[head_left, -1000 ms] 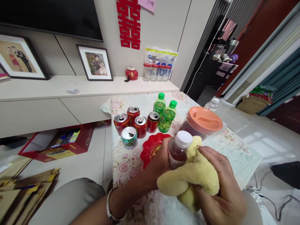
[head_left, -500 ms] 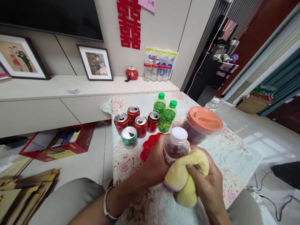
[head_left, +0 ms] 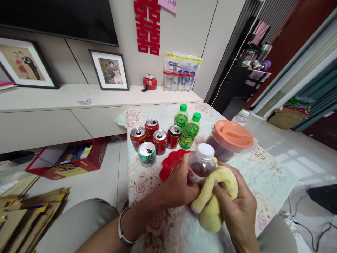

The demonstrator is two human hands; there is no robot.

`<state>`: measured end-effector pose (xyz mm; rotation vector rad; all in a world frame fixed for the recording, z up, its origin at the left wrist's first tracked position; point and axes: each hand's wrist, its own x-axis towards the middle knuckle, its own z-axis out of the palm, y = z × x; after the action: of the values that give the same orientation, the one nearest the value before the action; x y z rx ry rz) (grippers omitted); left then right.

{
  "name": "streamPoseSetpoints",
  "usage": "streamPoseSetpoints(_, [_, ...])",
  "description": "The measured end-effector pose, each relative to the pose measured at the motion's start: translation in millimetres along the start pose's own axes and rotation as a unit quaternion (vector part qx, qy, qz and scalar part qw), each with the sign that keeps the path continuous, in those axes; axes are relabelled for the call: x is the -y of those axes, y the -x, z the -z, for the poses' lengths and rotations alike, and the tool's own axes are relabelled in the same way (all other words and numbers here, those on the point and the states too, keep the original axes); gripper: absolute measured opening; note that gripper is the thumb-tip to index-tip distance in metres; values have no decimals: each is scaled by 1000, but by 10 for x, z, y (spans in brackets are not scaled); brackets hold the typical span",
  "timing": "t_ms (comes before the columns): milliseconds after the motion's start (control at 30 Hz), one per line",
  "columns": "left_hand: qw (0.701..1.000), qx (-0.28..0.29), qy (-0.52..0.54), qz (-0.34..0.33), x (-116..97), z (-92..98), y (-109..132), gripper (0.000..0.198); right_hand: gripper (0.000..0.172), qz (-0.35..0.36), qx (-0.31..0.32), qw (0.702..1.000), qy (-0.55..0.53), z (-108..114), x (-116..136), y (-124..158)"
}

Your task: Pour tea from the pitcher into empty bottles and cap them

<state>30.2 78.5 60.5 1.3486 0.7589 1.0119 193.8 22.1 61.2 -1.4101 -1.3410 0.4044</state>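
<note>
My left hand is wrapped round a clear plastic bottle with a white cap, which stands nearly upright over the table. A bunched yellow cloth is gripped in my right hand and pressed against the bottle's right side. The lower part of the bottle is hidden by the cloth and my fingers. Behind my left hand lies a red scalloped dish. Farther left stand several red drink cans and a green-and-silver can. Two green-capped bottles stand behind the dish.
An orange-lidded pitcher stands to the right, with another white-capped bottle behind it. A flowered cloth covers the table. Beyond it runs a white cabinet. On the floor at left are a red box and flattened cardboard.
The bottle, cloth and both hands appear slightly farther right, while the whole view has shifted a little the same way. The yellow cloth has changed its folds against the bottle.
</note>
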Motion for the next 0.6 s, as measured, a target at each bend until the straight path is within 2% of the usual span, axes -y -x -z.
streamPoseSetpoints(133, [996,73,53,10,-48,33,23,89,41,126,-21,988,90,87,179,-39])
streamPoseSetpoints(233, [996,72,42,8,-90,57,20,83,51,221,3,968,122,126,265,-53])
streamPoseSetpoints(300, [998,51,21,4,-90,69,8,81,54,256,13,958,130,127,268,-60])
streamPoseSetpoints(367, [1000,25,-11,7,-69,79,-7,82,52,259,16,958,119,116,227,-66])
streamPoseSetpoints(433, [999,11,-25,19,-44,86,-21,82,48,228,20,969,98,99,156,-66])
streamPoseSetpoints(600, [996,30,79,12,-71,116,-29,81,36,108,46,993,24,44,-6,-47])
